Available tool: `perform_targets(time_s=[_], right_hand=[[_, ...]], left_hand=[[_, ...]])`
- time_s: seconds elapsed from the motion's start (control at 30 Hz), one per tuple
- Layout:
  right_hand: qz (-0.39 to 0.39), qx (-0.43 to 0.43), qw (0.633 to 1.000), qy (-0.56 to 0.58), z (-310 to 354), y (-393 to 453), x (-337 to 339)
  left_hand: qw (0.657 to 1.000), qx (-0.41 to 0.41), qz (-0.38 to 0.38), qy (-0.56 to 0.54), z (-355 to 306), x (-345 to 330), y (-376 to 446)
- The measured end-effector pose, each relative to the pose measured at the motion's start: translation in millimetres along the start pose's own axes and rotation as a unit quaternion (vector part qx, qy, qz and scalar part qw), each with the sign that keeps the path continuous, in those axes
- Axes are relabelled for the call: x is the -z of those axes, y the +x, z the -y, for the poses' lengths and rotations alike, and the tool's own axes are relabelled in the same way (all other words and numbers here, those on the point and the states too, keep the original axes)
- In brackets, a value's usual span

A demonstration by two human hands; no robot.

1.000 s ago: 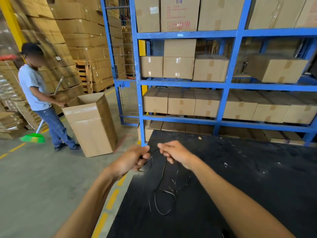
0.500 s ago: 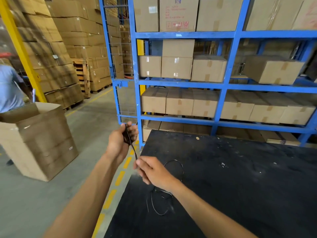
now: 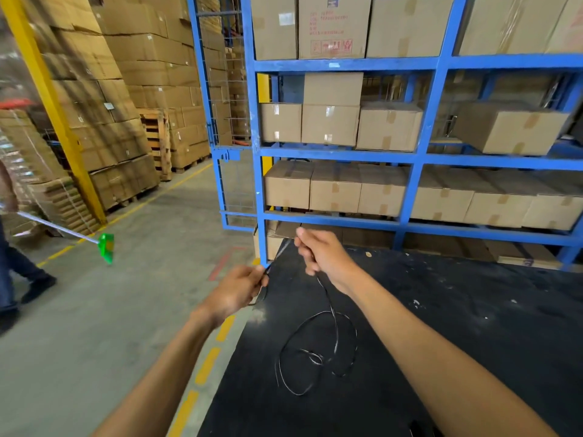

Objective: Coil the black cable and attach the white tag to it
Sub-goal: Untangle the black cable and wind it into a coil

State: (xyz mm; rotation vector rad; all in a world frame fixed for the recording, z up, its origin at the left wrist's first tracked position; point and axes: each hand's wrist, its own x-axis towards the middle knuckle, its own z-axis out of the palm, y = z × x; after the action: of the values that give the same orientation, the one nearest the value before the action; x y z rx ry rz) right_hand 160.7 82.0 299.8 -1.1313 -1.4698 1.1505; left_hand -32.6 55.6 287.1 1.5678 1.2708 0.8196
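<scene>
head | both hands' grip pinches thin glossy black cable [image 3: 335, 326] | loose loops on matte black table [image 3: 473, 342]

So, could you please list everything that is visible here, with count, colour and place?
black cable: one, black, loose loops on the table, one end raised between both hands
table: one, black, lower right
shelving rack: one, blue, behind the table
cardboard boxes: many, brown, on the rack and stacked at left
broom: one, green head, left floor
other person: one, left edge
left hand: grips the cable
right hand: pinches the cable, higher
</scene>
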Motion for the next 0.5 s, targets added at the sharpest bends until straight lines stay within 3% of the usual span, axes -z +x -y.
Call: perform_targets(time_s=[0.1, 0.2, 0.33, 0.5], right_hand=[[0.066, 0.074, 0.993, -0.063, 16, -16, -25], [0.121, 0.111, 0.979, -0.124, 2, -33, -50], [0.126, 0.069, 0.987, -0.078, -34, -45, -68], [0.207, -0.030, 0.972, -0.105, -81, -46, -52]], left_hand=[[0.990, -0.054, -0.121, -0.048, 10, -9, 13], [0.972, -0.078, -0.162, -0.153, 7, -6, 26], [0.931, -0.088, -0.111, -0.336, -15, 9, 36], [0.834, -0.089, 0.043, -0.542, -44, 43, 25]])
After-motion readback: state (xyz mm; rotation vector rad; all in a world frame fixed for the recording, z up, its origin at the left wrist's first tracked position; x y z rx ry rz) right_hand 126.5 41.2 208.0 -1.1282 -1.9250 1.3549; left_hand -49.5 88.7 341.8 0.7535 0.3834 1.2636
